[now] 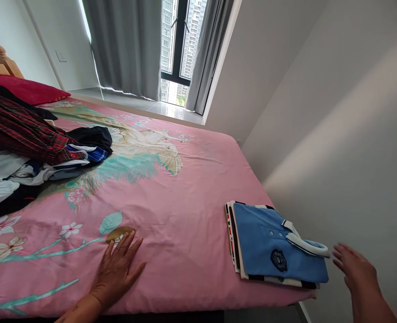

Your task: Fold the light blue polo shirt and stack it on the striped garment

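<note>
My left hand [119,267] lies flat on the pink patterned bedsheet [185,233], its fingers spread and nothing in it. Off the bed's right edge, my right hand [356,267] hovers beside a stack of folded clothes, with its fingers stretched out and slightly blurred. On top of that stack is a folded blue polo shirt [259,242] with a white collar, buttons and a dark crest. Edges of other folded garments [234,246] show beneath the shirt. A small gap separates my right fingertips from the collar.
A loose heap of clothes, including a red plaid garment [27,130], lies at the bed's left side. Behind it is a red pillow [23,87]. A wall [336,157] runs along the right; grey curtains [127,49] hang by the window [181,40].
</note>
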A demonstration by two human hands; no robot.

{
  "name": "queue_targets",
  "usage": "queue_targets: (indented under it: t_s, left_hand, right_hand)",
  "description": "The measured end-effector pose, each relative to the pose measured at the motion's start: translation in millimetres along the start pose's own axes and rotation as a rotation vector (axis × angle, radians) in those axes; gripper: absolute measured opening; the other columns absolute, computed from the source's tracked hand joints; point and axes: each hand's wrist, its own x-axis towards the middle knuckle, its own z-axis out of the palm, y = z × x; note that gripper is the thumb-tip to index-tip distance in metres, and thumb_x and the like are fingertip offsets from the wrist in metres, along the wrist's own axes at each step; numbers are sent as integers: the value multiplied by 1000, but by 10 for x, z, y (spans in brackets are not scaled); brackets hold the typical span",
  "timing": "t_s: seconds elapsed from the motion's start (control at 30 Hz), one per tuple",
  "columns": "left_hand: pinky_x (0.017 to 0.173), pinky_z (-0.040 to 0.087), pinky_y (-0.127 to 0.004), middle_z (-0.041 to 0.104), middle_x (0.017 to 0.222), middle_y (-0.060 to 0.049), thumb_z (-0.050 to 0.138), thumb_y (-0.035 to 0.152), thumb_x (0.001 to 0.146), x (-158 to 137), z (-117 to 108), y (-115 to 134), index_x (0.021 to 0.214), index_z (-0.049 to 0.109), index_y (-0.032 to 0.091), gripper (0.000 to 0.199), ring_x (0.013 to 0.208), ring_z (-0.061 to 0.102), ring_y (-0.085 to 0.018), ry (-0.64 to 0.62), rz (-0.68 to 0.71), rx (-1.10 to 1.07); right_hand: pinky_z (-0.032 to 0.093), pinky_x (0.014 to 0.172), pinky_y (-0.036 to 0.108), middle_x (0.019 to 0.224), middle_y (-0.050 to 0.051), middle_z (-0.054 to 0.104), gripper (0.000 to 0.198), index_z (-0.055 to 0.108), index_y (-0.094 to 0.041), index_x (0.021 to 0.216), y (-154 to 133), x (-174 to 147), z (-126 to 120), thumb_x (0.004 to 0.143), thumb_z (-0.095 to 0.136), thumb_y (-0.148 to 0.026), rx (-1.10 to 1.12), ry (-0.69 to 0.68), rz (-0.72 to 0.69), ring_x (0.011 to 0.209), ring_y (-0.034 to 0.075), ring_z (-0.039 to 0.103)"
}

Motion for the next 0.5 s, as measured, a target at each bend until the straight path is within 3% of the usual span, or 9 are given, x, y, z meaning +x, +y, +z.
queue_targets:
  t_s: [0.07, 0.1, 0.17, 0.23, 0.27, 0.33, 0.5]
  left_hand:
    - [111, 11, -50, 36, 145, -10, 50, 49, 80, 3, -1, 1, 130, 50, 24, 56, 134, 29, -29, -1, 1, -11]
    - [111, 11, -51, 36, 145, -10, 50, 49, 80, 3, 0, -1, 130, 49, 24, 56, 134, 29, -29, 1, 5, -16]
    - [111, 11, -52, 35, 146, -10, 50, 50, 81, 1, 3, -5, 131, 48, 24, 57, 134, 30, -30, 11, 16, -17]
    - [111, 12, -52, 36, 146, -10, 51, 50, 81, -7, 6, -11, 131, 48, 24, 57, 133, 31, -30, 28, 24, -9]
    - [111, 12, -52, 36, 145, -9, 51, 50, 81, -12, 7, -13, 131, 48, 24, 57, 133, 31, -30, 34, 28, -4]
    - [111, 13, -51, 36, 145, -9, 51, 50, 81, -23, 9, -17, 132, 48, 25, 57, 133, 31, -30, 36, 35, 10]
    - [111, 13, -51, 34, 146, -10, 50, 51, 81, -26, 16, -14, 132, 47, 24, 58, 134, 30, -29, 6, 39, 32]
  right_hand:
    - [52, 77, 42, 106, 17, 62, 52, 58, -13, 113, -50, -41, 78, 83, 44, -53, 95, -33, 72, 100, 32, 60]
    - [49, 87, 43, 112, 14, 61, 51, 58, -16, 114, -140, -116, 174, 83, 43, -53, 110, -103, 25, 105, 30, 58]
    - [40, 100, 46, 120, 8, 59, 49, 59, -22, 115, -399, -338, 464, 86, 36, -55, 5, -312, -210, 112, 27, 53]
    - [23, 111, 47, 135, 6, 48, 53, 54, -23, 125, -665, -573, 828, 89, 29, -54, -82, -530, -493, 128, 26, 37]
    - [12, 113, 52, 140, 3, 42, 54, 48, -26, 130, -768, -667, 1013, 90, 26, -54, -166, -589, -563, 134, 26, 28]
    - [5, 110, 60, 147, -1, 30, 55, 35, -31, 139, -884, -781, 1351, 91, 20, -53, -352, -722, -599, 138, 27, 16]
    - [12, 107, 64, 150, -6, 23, 55, 21, -39, 143, -854, -752, 1855, 92, 15, -58, -630, -935, -601, 138, 27, 17]
